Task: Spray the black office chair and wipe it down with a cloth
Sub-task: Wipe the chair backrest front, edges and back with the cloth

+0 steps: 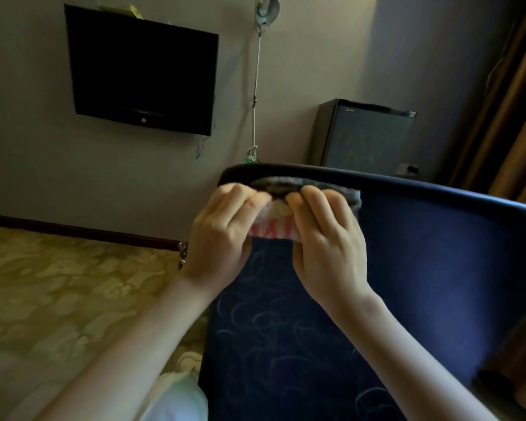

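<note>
The chair fills the lower right: dark blue fabric with faint swirl marks and a black rim along the top of its backrest. A cloth, grey above and white with red marks below, is draped over the left end of that rim. My left hand and my right hand each grip the cloth with curled fingers, side by side, pressing it against the top of the backrest. No spray bottle is in view.
A bed with a gold patterned cover lies at the left, close to the chair. A black television hangs on the wall. A small dark fridge stands behind the chair. Brown curtains hang at the right.
</note>
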`<state>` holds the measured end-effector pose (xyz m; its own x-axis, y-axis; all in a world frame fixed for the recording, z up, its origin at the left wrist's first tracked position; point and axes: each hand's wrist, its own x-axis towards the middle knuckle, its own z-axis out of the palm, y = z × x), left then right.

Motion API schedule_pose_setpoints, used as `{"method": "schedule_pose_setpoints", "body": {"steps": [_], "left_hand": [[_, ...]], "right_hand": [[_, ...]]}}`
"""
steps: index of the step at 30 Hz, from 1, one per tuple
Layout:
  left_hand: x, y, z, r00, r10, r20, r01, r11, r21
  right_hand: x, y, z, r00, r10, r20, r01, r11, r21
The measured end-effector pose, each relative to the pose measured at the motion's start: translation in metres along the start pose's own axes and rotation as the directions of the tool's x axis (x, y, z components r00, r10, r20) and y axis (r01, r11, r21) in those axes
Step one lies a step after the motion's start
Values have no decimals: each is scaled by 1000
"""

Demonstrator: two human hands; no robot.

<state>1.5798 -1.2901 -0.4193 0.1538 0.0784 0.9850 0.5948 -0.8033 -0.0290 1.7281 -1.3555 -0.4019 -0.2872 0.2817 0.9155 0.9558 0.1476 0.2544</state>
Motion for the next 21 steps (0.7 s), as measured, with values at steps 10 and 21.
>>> {"method": "schedule_pose_setpoints", "body": {"steps": [10, 21], "left_hand": [[-138, 22, 48, 971, -31, 238, 64, 989, -134], [-83, 37, 36, 986, 7, 167, 17, 990, -141]], "right_hand": [[-154, -1, 41, 965, 91, 246, -99, 995, 22], [-101, 13, 5, 976, 88, 197, -100, 994, 51]]}}
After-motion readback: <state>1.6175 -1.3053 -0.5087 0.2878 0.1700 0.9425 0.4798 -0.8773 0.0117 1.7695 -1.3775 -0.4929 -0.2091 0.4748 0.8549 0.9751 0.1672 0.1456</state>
